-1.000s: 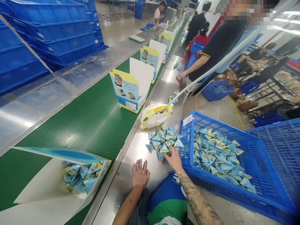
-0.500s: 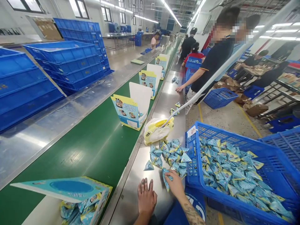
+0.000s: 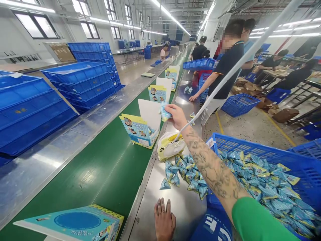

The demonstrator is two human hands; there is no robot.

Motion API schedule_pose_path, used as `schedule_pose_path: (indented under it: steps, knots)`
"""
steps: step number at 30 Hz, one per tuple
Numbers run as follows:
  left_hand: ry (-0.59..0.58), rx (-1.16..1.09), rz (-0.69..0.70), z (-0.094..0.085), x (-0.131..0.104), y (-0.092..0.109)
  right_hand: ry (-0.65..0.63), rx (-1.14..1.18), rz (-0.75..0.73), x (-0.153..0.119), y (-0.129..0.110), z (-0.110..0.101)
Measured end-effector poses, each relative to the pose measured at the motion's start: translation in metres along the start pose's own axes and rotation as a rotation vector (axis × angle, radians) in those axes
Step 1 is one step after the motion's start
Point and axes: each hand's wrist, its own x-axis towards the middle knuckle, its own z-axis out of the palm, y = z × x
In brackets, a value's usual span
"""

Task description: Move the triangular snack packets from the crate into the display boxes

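My right hand (image 3: 177, 115) is raised above the edge of the green conveyor belt (image 3: 110, 160), its fingers closed on a blue and yellow pyramid-shaped packet (image 3: 165, 113). The packet is beside the white raised lid of an open printed box (image 3: 137, 130), which stands on the belt with packets inside. My left hand (image 3: 164, 219) lies flat on the metal ledge (image 3: 152, 190), fingers stretched out, holding nothing. Ahead of it, a loose pile of similar packets (image 3: 185, 169) is spread on the ledge. Another box (image 3: 77, 221) with a blue oval on its flap is at the near left.
A yellow and white fan (image 3: 169, 147) sits on the ledge beneath my right forearm. A blue crate (image 3: 308, 167) full of packets stands at right. More open boxes (image 3: 157, 93) line the belt. Stacked blue crates (image 3: 77, 80) are at left; a co-worker (image 3: 229, 63) stands farther along the ledge.
My right hand has lifted a packet from the pile and carried it forward and slightly left, over toward the nearest standing box. My left hand stays flat on the ledge. The view has tilted up slightly.
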Motion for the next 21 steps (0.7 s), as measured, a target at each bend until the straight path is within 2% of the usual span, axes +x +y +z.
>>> schedule_pose_path:
  steps: [2,3,5,7,9,10,12,13,15,16,19,21]
  knots:
    - [0.008,0.001,-0.004,0.004,-0.001,-0.001,-0.035,-0.042,0.13,0.018,0.009,0.008]
    - [0.012,0.002,-0.004,0.006,-0.001,-0.001,-0.006,-0.072,0.175,0.019,0.014,0.004]
    - [0.014,0.003,-0.001,0.008,-0.002,-0.001,0.081,-0.145,0.171,0.007,0.024,-0.015]
    - [-0.001,-0.002,0.001,0.006,-0.002,0.001,0.163,-0.194,0.08,-0.026,0.036,-0.048]
    - [-0.039,-0.014,-0.008,-0.001,-0.002,0.003,0.265,-0.208,0.0,-0.075,0.052,-0.084]
    - [-0.062,-0.021,-0.016,-0.005,-0.001,0.004,0.339,-0.22,-0.019,-0.103,0.063,-0.1]
    - [-0.104,-0.031,-0.036,-0.014,0.0,0.005,0.423,-0.331,0.04,-0.163,0.09,-0.119]
    - [-0.12,-0.032,-0.041,-0.017,0.001,0.005,0.362,-0.444,0.123,-0.192,0.107,-0.123]
    - [-0.137,-0.032,-0.039,-0.02,0.003,0.004,0.104,-0.709,0.27,-0.241,0.143,-0.119]
    - [-0.14,-0.029,-0.035,-0.021,0.003,0.003,-0.037,-0.836,0.276,-0.26,0.161,-0.113]
    - [-0.137,-0.019,-0.025,-0.019,0.003,0.002,-0.332,-1.152,0.271,-0.294,0.206,-0.09]
    - [-0.123,-0.012,-0.024,-0.016,0.002,0.001,-0.429,-1.31,0.265,-0.301,0.225,-0.078]
